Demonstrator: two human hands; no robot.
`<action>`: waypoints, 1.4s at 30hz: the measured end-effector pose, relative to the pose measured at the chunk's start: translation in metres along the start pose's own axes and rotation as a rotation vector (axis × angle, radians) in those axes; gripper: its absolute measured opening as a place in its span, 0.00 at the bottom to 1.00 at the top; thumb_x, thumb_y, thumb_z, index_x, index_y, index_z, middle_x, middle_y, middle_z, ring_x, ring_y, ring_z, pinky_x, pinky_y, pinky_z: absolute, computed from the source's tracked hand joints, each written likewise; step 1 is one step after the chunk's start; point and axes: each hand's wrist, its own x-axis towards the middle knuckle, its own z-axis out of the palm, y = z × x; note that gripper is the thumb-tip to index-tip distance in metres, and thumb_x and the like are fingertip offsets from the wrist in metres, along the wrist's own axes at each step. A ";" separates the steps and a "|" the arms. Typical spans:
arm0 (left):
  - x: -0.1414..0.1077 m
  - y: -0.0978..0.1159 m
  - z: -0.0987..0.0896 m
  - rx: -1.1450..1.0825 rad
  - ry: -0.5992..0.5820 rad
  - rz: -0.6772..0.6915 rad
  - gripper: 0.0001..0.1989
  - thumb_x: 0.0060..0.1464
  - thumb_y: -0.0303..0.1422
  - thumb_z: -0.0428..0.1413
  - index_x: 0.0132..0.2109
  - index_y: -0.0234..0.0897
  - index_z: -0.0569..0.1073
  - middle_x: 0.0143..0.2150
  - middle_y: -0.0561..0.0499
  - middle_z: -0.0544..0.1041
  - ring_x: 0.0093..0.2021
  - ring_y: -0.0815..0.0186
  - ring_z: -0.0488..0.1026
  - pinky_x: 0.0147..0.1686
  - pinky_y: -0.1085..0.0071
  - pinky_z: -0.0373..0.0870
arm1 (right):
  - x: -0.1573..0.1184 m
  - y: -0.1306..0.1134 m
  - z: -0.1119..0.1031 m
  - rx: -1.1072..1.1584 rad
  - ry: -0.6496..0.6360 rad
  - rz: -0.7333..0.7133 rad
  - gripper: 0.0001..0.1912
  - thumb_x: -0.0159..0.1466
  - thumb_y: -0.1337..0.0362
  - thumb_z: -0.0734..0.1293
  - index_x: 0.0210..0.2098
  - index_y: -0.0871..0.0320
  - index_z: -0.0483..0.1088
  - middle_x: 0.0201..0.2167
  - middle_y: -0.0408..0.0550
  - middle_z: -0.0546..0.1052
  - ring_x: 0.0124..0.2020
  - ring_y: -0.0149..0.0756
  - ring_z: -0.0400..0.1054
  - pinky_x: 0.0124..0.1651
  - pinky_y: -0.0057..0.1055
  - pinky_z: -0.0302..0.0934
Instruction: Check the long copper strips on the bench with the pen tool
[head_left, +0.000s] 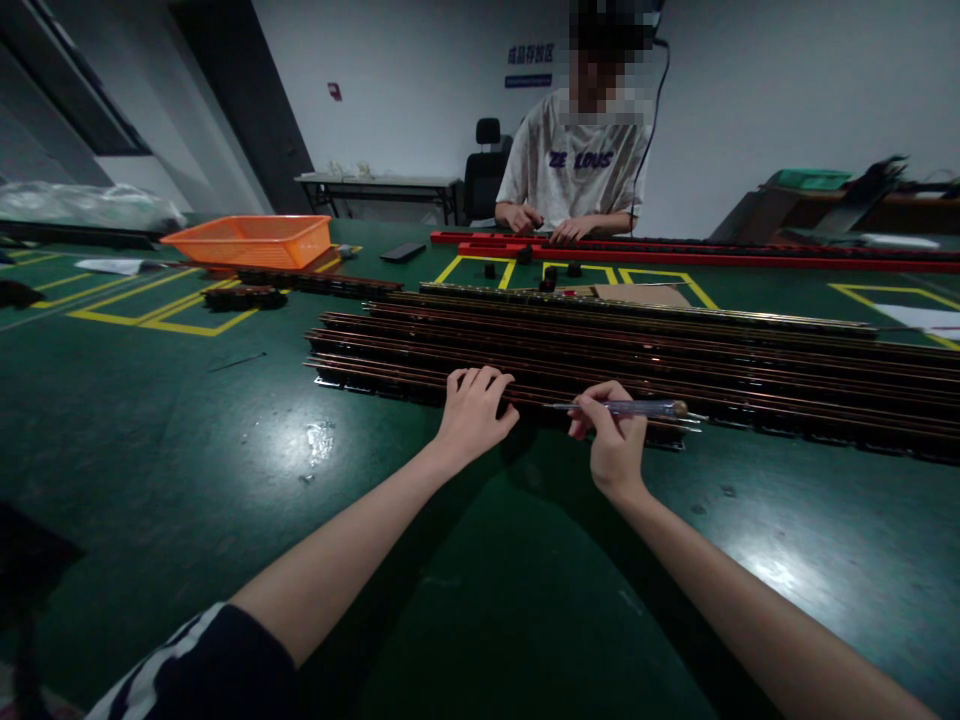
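Long dark rails with copper-coloured strips lie side by side across the green table. My left hand rests on the nearest rail, fingers spread and bent over its front edge. To the right, my right hand grips a screwdriver with a clear handle. The screwdriver lies nearly level, its thin shaft pointing left towards my left hand, just above the nearest rail. Whether its tip touches the rail I cannot tell.
An orange basket stands at the back left, near shorter rail pieces. A thin dark rod lies left of the rails. Across the table a co-worker has both hands at a long red rail. Small black blocks sit between.
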 end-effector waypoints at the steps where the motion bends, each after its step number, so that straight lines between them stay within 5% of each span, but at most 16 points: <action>1: 0.000 0.000 0.000 0.001 0.000 0.001 0.16 0.55 0.31 0.50 0.50 0.34 0.69 0.48 0.46 0.73 0.50 0.58 0.67 0.53 0.56 0.55 | 0.000 0.000 0.000 -0.003 0.009 -0.002 0.06 0.57 0.66 0.64 0.24 0.58 0.64 0.17 0.38 0.68 0.15 0.25 0.61 0.18 0.24 0.54; 15: -0.001 0.000 0.000 -0.004 -0.004 0.001 0.15 0.55 0.32 0.49 0.50 0.35 0.69 0.48 0.46 0.73 0.50 0.58 0.67 0.54 0.55 0.55 | -0.001 -0.005 0.001 -0.014 0.173 -0.020 0.05 0.55 0.66 0.63 0.24 0.57 0.63 0.15 0.37 0.67 0.13 0.26 0.60 0.16 0.24 0.53; 42: -0.001 0.001 -0.001 -0.011 -0.002 -0.015 0.16 0.54 0.29 0.49 0.50 0.37 0.69 0.48 0.46 0.73 0.50 0.58 0.67 0.54 0.56 0.53 | -0.001 -0.001 -0.002 -0.070 -0.014 -0.055 0.06 0.59 0.66 0.63 0.25 0.57 0.63 0.18 0.38 0.67 0.16 0.26 0.61 0.19 0.25 0.55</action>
